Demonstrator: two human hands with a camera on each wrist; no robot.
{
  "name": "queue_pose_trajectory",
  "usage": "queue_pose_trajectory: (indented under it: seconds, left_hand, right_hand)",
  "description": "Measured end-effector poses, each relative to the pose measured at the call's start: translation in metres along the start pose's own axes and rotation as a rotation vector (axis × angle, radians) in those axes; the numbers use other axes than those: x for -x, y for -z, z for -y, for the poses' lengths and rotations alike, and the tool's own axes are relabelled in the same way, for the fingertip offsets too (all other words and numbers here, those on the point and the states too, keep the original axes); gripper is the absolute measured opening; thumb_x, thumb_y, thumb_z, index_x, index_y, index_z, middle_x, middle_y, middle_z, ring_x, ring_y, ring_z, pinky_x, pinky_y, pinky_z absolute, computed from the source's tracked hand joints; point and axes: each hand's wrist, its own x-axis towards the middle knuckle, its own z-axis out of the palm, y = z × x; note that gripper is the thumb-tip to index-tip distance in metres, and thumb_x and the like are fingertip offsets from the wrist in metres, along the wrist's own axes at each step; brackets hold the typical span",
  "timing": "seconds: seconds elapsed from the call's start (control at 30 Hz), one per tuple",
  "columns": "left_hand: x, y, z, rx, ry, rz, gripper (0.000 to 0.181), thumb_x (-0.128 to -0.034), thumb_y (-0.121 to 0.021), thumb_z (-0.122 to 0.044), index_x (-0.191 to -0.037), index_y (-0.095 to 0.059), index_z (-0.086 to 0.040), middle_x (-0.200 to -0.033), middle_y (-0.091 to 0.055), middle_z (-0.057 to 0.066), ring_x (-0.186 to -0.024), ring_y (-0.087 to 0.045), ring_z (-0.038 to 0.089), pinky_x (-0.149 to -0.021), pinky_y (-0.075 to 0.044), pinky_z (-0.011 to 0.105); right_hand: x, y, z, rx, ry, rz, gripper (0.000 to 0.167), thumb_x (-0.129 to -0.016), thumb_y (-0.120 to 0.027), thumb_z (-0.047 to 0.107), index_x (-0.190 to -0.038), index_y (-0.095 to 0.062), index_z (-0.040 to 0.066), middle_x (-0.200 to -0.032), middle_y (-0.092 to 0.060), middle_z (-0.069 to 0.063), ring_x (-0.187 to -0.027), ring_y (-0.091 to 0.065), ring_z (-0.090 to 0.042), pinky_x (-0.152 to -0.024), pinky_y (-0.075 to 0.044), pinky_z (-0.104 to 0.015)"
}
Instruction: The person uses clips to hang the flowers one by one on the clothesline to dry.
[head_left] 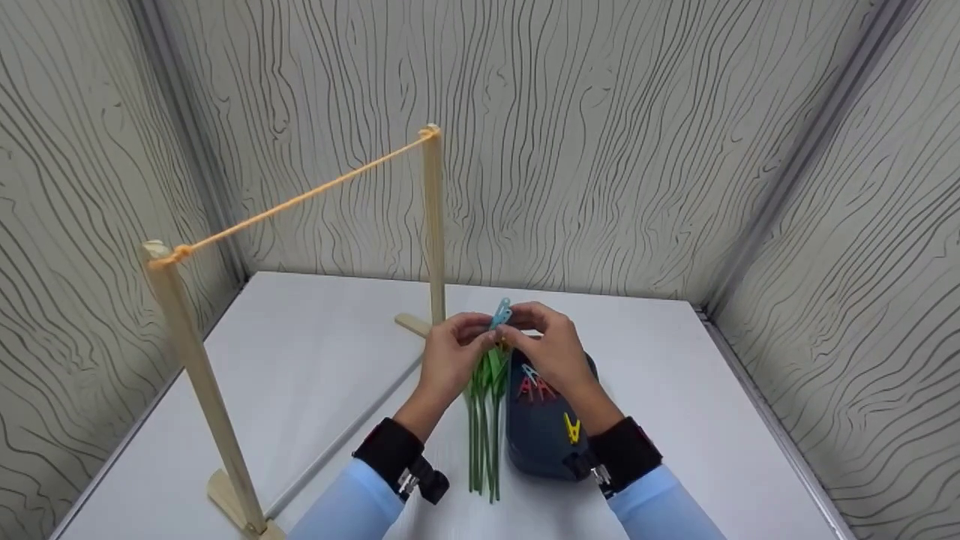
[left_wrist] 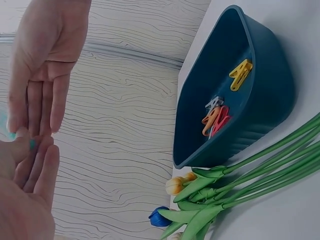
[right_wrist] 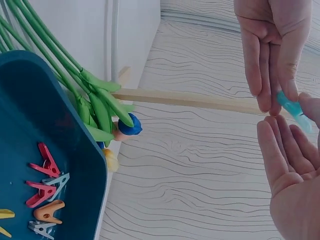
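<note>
A light blue clothespin (head_left: 501, 313) is held up between both hands, above the flowers. My left hand (head_left: 448, 358) pinches it from the left, thumb against the fingers. From the right, my right hand (head_left: 553, 349) pinches it too; the fingertips of both hands meet around it. In the right wrist view both thumbs touch the clothespin (right_wrist: 294, 109). Artificial tulips (head_left: 484, 420) lie below the hands, their green stems pointing toward me. Blue (right_wrist: 130, 125) and yellow blooms show in the wrist views. The hands hide most blooms in the head view.
Right of the tulips stands a dark blue basket (head_left: 536, 457). Inside lie red, orange and greyish clothespins (left_wrist: 220, 120) and a yellow clothespin (head_left: 572, 429). At left, an orange cord (head_left: 307, 196) spans two wooden posts (head_left: 202, 382). Patterned walls enclose the white table (head_left: 675, 450).
</note>
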Motion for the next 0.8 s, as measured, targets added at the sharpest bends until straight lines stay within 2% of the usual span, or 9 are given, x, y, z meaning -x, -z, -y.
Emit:
queue_pose_trajectory:
  seconds: [0.2, 0.37, 0.47, 0.6, 0.8]
  left_hand:
    - [-0.001, 0.002, 0.003, -0.041, -0.031, 0.014, 0.025, -0.1017, -0.076, -0.008, -0.124, -0.076, 0.003, -0.122, -0.08, 0.023, -0.115, -0.079, 0.035, -0.095, -0.066, 0.032]
    - [-0.002, 0.008, 0.002, -0.04, -0.036, 0.067, 0.04, -0.1036, -0.072, -0.008, -0.142, -0.067, 0.0, -0.14, -0.073, 0.023, -0.129, -0.073, 0.037, -0.11, -0.061, 0.047]
    - [-0.003, 0.011, -0.001, -0.031, -0.011, 0.081, 0.044, -0.1069, -0.067, -0.013, -0.149, -0.063, -0.002, -0.146, -0.071, 0.021, -0.136, -0.069, 0.036, -0.116, -0.056, 0.052]
    - [-0.005, 0.01, -0.003, -0.026, 0.019, 0.07, 0.042, -0.1083, -0.069, -0.021, -0.146, -0.066, -0.003, -0.144, -0.073, 0.019, -0.136, -0.069, 0.034, -0.117, -0.055, 0.051]
    - [-0.007, 0.013, -0.004, -0.008, 0.058, 0.031, 0.037, -0.1045, -0.075, -0.021, -0.138, -0.074, -0.005, -0.137, -0.077, 0.016, -0.127, -0.073, 0.029, -0.106, -0.061, 0.038]
  right_hand:
    - [-0.003, -0.002, -0.003, -0.02, -0.003, 0.004, 0.027, -0.101, -0.078, 0.015, -0.127, -0.076, 0.008, -0.12, -0.081, -0.01, -0.117, -0.076, -0.025, -0.1, -0.065, -0.034]
    - [-0.003, -0.003, -0.007, -0.024, -0.002, 0.013, 0.024, -0.102, -0.077, 0.015, -0.126, -0.075, 0.008, -0.12, -0.08, -0.011, -0.115, -0.077, -0.025, -0.096, -0.064, -0.028]
    - [-0.003, -0.005, -0.011, -0.05, -0.015, 0.036, 0.024, -0.103, -0.075, 0.013, -0.127, -0.074, 0.008, -0.12, -0.078, -0.013, -0.113, -0.078, -0.027, -0.091, -0.065, -0.027]
    - [-0.003, -0.009, -0.014, -0.098, -0.034, 0.08, 0.026, -0.105, -0.072, 0.01, -0.13, -0.072, 0.007, -0.123, -0.076, -0.015, -0.11, -0.079, -0.033, -0.084, -0.066, -0.029]
    - [-0.003, -0.011, -0.011, -0.131, -0.028, 0.126, 0.027, -0.105, -0.072, 0.01, -0.131, -0.072, 0.007, -0.126, -0.077, -0.014, -0.11, -0.079, -0.028, -0.083, -0.066, -0.025]
